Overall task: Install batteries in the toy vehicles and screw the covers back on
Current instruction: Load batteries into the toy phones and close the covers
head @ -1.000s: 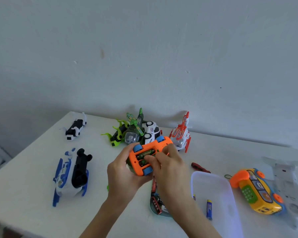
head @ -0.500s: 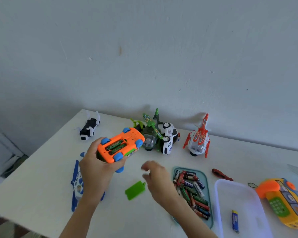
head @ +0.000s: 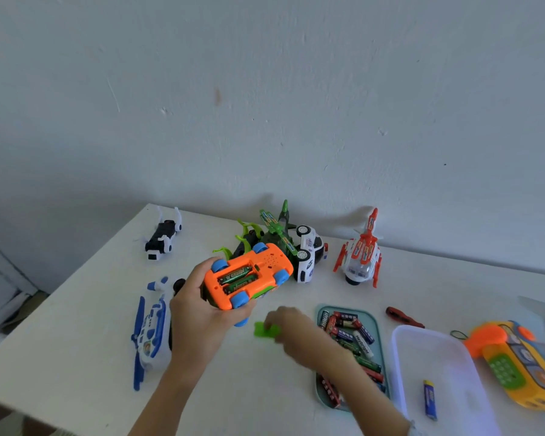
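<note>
My left hand (head: 199,313) grips an orange toy car (head: 247,280) with blue wheels, held upside down above the table. Its battery bay is uncovered and two green batteries lie inside. My right hand (head: 291,325), blurred, pinches the green battery cover (head: 262,329) just above the white table (head: 76,357), right of the car. A teal tray (head: 376,328) with several batteries lies right of that hand. A red screwdriver (head: 403,317) lies beyond the tray.
A blue and white helicopter (head: 150,332) lies left of my left arm. At the back stand a black and white toy (head: 164,237), a green plane (head: 276,228), a police car (head: 309,253) and an orange and white helicopter (head: 362,256). A clear bin (head: 453,366) holds a blue battery (head: 430,399). A yellow toy phone (head: 516,363) is far right.
My right hand left the car, dropped to the table and took hold of the green cover. My left hand carried the car away to the left and still holds it up.
</note>
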Motion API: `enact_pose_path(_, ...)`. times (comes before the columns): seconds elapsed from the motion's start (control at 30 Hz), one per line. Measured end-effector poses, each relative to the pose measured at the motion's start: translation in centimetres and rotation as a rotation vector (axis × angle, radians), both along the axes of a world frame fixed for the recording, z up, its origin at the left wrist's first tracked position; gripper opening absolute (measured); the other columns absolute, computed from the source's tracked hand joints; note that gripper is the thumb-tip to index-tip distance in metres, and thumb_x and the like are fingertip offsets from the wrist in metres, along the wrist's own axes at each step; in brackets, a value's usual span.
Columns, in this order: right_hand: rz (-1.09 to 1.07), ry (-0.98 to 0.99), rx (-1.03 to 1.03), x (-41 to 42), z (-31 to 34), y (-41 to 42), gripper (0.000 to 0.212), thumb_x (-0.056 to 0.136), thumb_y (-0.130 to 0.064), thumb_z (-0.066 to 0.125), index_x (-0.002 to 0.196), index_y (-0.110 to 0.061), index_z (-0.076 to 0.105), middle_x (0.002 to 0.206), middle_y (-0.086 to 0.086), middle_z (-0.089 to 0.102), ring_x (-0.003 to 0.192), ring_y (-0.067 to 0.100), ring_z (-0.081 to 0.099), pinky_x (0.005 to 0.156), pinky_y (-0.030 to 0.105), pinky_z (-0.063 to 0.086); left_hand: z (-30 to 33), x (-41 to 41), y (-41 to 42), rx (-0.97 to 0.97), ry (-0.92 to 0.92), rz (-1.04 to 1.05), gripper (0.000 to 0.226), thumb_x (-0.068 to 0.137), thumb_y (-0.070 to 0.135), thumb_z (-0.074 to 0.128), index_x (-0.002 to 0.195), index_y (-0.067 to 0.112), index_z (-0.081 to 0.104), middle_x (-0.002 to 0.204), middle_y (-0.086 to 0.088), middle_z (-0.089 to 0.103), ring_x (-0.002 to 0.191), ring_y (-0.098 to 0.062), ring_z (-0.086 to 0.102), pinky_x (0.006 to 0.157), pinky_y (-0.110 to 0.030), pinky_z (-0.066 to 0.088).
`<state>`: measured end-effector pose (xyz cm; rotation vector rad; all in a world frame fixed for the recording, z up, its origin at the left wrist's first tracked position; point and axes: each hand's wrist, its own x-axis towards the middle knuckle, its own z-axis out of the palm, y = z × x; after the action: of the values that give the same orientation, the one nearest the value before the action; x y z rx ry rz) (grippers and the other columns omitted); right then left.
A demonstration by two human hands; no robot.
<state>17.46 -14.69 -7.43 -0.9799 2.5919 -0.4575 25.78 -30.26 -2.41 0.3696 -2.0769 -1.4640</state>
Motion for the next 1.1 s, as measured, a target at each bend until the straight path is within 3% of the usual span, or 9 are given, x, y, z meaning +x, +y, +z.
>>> enact_pose_path(0.07,-0.169,-0.013,-0.085,-1.7,2.4,2.2,0.042,0.086,0.009,0.048,0.12,-0.015,0.056,0.118,0.004,0.055,0.103,0.018,0.055,0.091,0.029,0.047,0.4,0.0,0.9,0.03,0.007,-0.06,0.066,0.044,0.035,0.083,0.106,0.034,0.059,0.092,0.018,0.069,0.084,-0.006,0.069,0.068,-0.033,0.059)
enact_pose_path(0.13,-0.316,0.077,-0.163,-2.8,5.0,4.6,0.039,0.086,0.008,0.052,0.118,-0.015,0.057,0.117,0.004,0.058,0.097,0.016,0.057,0.083,0.024,0.045,0.6,-0.3,1.8,0.023,0.004,-0.112,0.066,0.045,0.026,0.084,0.106,0.032,0.059,0.093,0.019,0.069,0.083,-0.006,0.069,0.067,-0.03,0.059)
enact_pose_path(0.27,-0.534,0.322,-0.352,-2.3,9.3,8.3,0.04,0.082,0.012,0.051,0.113,-0.013,0.059,0.111,0.004,0.059,0.091,0.024,0.055,0.071,0.03,0.044,1.0,-1.3,4.6,-0.029,0.004,-0.208,0.069,0.044,0.026,0.086,0.109,0.028,0.061,0.092,0.018,0.069,0.082,-0.005,0.068,0.069,-0.019,0.056)
enact_pose_path(0.33,-0.491,0.395,-0.438,-1.3,10.8,9.2,0.038,0.08,0.01,0.055,0.108,-0.014,0.063,0.108,0.005,0.062,0.093,0.027,0.059,0.074,0.036,0.049,1.1,-1.9,6.2,-0.044,-0.002,-0.264,0.072,0.044,0.029,0.086,0.111,0.028,0.061,0.093,0.019,0.069,0.084,-0.005,0.068,0.072,-0.022,0.056)
enact_pose_path(0.47,-0.246,0.491,-0.431,1.2,12.0,10.4,0.033,0.076,0.008,0.065,0.099,-0.015,0.07,0.102,0.001,0.068,0.089,0.026,0.056,0.07,0.031,0.046,1.4,-2.8,9.2,-0.018,0.002,-0.349,0.076,0.04,0.037,0.087,0.11,0.033,0.059,0.093,0.023,0.068,0.084,-0.002,0.068,0.073,-0.024,0.057)
enact_pose_path(0.67,-0.195,0.531,-0.342,2.7,12.6,13.8,0.036,0.067,0.0,0.053,0.095,-0.013,0.072,0.097,0.004,0.071,0.079,0.031,0.058,0.061,0.039,0.053,1.6,-4.0,13.7,0.017,-0.003,-0.457,0.071,0.038,0.038,0.083,0.105,0.038,0.06,0.085,0.01,0.07,0.075,-0.012,0.068,0.071,-0.035,0.059)
enact_pose_path(0.83,-0.223,0.533,-0.287,3.5,13.3,15.8,0.04,0.074,-0.006,0.043,0.103,-0.01,0.071,0.107,0.006,0.069,0.092,0.032,0.054,0.069,0.035,0.045,1.9,-4.3,16.3,0.023,0.023,-0.511,0.07,0.038,0.029,0.084,0.103,0.036,0.061,0.088,0.01,0.069,0.074,-0.007,0.066,0.065,-0.017,0.054)
enact_pose_path(0.93,-0.213,0.585,-0.312,3.7,13.5,16.9,0.041,0.065,-0.013,0.037,0.084,-0.013,0.073,0.086,0.004,0.071,0.073,0.028,0.059,0.054,0.03,0.046,1.7,-4.5,17.3,0.002,0.017,-0.522,0.07,0.041,0.016,0.086,0.104,0.031,0.062,0.086,0.005,0.069,0.075,-0.005,0.066,0.063,-0.012,0.052)
enact_pose_path(1.1,-0.245,0.557,-0.296,3.6,13.0,18.3,0.032,0.059,-0.004,0.049,0.08,-0.013,0.072,0.084,0.003,0.071,0.069,0.028,0.059,0.051,0.033,0.049,1.8,-4.8,18.5,-0.016,-0.005,-0.538,0.078,0.037,0.042,0.083,0.111,0.033,0.06,0.092,0.015,0.069,0.081,-0.008,0.068,0.067,-0.017,0.055)
